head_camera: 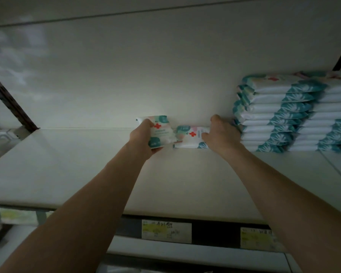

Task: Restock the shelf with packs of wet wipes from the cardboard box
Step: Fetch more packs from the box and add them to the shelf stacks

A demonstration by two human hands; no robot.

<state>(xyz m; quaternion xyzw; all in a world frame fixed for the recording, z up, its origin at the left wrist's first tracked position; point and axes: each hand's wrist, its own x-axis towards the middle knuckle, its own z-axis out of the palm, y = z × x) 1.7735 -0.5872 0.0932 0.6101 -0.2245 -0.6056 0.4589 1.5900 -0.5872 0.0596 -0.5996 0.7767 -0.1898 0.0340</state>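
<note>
So this one's partway through, nowhere near done imo. The shelf (67, 164) has two tall stacks (274, 113) of wipes parked at its right end against the back wall, and a new pile is only just starting beside them. The right hand (220, 134) has its fingers curled over the right end of a flat pack (189, 135) that lies at the back of the shelf, just beside the nearest stack; looks like it's getting lined up. The left hand (144, 136) grips a tilted pack (161, 131) from the side, up on edge just left of the flat one and not set down yet. Only the right end carries stock, so I'd guess plenty of packs are left to place. The cardboard box isn't in view, so no telling how many remain in it. Price labels (166, 231) sit on the front rail.
</note>
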